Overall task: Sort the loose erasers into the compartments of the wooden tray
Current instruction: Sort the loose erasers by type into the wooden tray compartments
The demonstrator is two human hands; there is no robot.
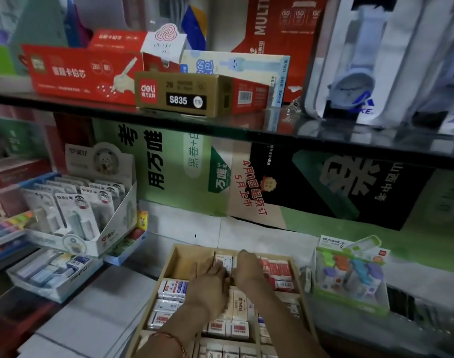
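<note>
glass shelf (246,126); left hand (207,284) hides tray (174,257) erasers (172,288)

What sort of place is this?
Probably a stationery shop: a Deli box on a glass shelf, a display box of carded items, and a wooden tray of wrapped erasers.

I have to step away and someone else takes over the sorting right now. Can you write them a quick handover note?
The left hand rests, fingers out, on the erasers in the far middle compartment. The right hand is beside it, fingers bent down; its grip is hidden.
Done: most compartments of the wooden tray hold boxed erasers.
Left: the far left compartment is bare. No loose erasers show outside the tray.
</note>
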